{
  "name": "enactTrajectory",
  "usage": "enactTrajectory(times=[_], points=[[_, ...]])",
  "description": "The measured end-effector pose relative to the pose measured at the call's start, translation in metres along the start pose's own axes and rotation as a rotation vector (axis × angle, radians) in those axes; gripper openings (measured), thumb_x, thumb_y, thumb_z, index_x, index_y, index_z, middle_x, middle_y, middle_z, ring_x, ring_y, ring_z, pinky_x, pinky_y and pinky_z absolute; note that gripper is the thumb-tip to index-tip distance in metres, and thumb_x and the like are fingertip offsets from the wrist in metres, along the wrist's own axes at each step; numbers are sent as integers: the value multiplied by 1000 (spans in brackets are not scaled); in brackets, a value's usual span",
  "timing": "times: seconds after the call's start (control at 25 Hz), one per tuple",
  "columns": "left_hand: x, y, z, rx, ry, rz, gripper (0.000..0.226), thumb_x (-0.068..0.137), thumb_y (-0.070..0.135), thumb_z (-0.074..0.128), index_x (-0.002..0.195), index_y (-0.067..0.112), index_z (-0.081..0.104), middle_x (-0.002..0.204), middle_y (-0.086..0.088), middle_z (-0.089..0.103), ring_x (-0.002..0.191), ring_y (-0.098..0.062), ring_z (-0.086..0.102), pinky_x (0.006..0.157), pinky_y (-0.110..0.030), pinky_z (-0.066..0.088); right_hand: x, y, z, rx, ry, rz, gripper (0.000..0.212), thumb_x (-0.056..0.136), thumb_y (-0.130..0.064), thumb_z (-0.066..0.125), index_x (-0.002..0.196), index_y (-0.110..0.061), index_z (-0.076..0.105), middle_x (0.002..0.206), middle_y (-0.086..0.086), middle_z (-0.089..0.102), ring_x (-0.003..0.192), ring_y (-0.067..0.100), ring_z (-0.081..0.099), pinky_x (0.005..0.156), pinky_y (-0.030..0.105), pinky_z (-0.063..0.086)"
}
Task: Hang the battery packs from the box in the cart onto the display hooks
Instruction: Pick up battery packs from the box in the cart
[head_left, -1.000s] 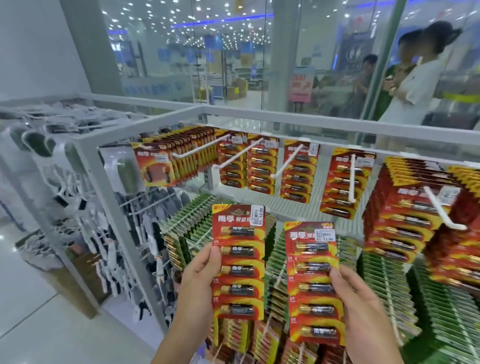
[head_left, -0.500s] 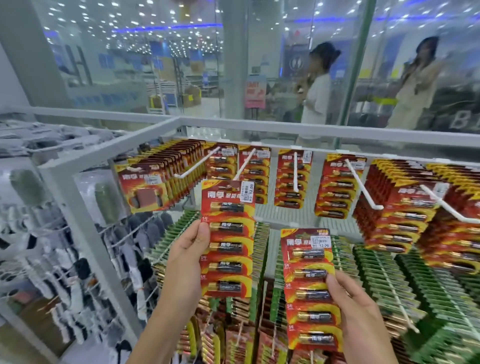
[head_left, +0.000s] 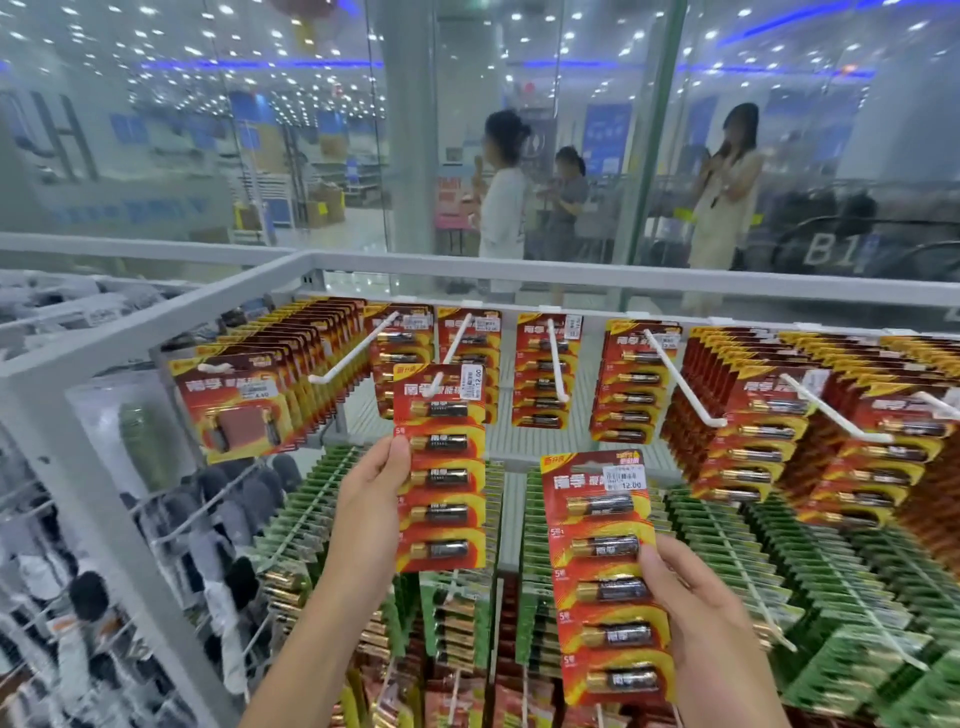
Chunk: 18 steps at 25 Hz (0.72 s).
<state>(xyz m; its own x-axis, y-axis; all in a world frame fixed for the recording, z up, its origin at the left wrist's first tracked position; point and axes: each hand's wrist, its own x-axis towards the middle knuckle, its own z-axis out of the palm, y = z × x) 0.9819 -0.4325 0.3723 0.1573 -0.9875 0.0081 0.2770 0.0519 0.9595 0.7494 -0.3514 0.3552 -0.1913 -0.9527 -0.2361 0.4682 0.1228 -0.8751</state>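
Miss at the hook: The five-cell battery card (head_left: 441, 467) raised in the left hand (head_left: 371, 499) has its top edge at the tip of a white display hook (head_left: 456, 343) just above the fingers. If the hang hole sits off that tip, the card would likely buckle or slide past.
Slip at left: The card is held by its left edge alone, so a push against the hook could twist it out of the pinch.
Swing at right: The second battery card (head_left: 608, 571), also held by one edge, could knock the green packs (head_left: 727, 540) behind the right hand (head_left: 696, 623).
Left hand: Closed in a pinch at mid-height, thumb on the card's face, fingers hidden behind.
Right hand: Grips the second card's right edge low down, thumb across the front. The card stands upright, lower than the left hand's card and apart from it.
Box and cart: Out of view.
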Motion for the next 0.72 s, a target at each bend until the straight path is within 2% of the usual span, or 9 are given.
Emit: enactTrajectory(times=[0.08, 0.2, 0.36, 0.44, 0.52, 0.6, 0.72], points=[[17, -2, 8, 32, 0, -6, 32, 110, 34, 45, 114, 19, 73, 102, -9, 80, 89, -32, 79, 76, -47, 63, -4, -5, 3, 6, -27, -19, 19, 80, -23, 70, 93, -15, 82, 107, 20, 77, 99, 41, 74, 98, 61, 52], [48, -3, 17, 90, 14, 12, 31, 111, 36, 44, 113, 20, 72, 97, -5, 81, 89, -30, 79, 72, -43, 64, -12, -14, 11, 9, -105, -67, 19, 80, -21, 67, 89, -16, 83, 102, 19, 78, 89, 36, 77, 84, 51, 57], [81, 3, 32, 176, 33, 12, 29, 113, 34, 42, 98, 30, 66, 70, 13, 76, 74, -10, 76, 53, -21, 54, -16, -24, 27, -54, -156, -145, 24, 82, -28, 66, 98, -18, 81, 100, 14, 79, 89, 32, 77, 70, 43, 64], [87, 6, 38, 188, 4, 16, 30, 114, 31, 39, 92, 30, 60, 47, 17, 62, 48, 2, 64, 41, -14, 43, -15, -25, 34, -92, -139, -171, 22, 83, -32, 66, 96, -23, 80, 101, 11, 79, 93, 32, 77, 81, 48, 62], [86, 11, 42, 239, 1, 28, 31, 114, 26, 38, 87, 27, 53, 32, 17, 46, 30, 5, 47, 32, -11, 33, -12, -26, 39, -106, -111, -159, 17, 85, -34, 65, 91, -27, 80, 103, 9, 79, 98, 34, 76, 93, 56, 57], [85, 15, 46, 296, -6, 46, 32, 114, 23, 38, 85, 25, 50, 29, 15, 42, 26, 4, 43, 31, -11, 30, -8, -25, 40, -107, -88, -141, 17, 91, -32, 64, 92, -26, 80, 104, 10, 79, 98, 35, 75, 95, 61, 56], [88, 14, 48, 293, -7, 71, 32, 114, 22, 38, 84, 26, 49, 30, 14, 43, 26, 4, 45, 30, -11, 30, -5, -23, 40, -113, -69, -133, 18, 96, -30, 62, 92, -26, 80, 103, 10, 79, 97, 34, 76, 92, 59, 57]])
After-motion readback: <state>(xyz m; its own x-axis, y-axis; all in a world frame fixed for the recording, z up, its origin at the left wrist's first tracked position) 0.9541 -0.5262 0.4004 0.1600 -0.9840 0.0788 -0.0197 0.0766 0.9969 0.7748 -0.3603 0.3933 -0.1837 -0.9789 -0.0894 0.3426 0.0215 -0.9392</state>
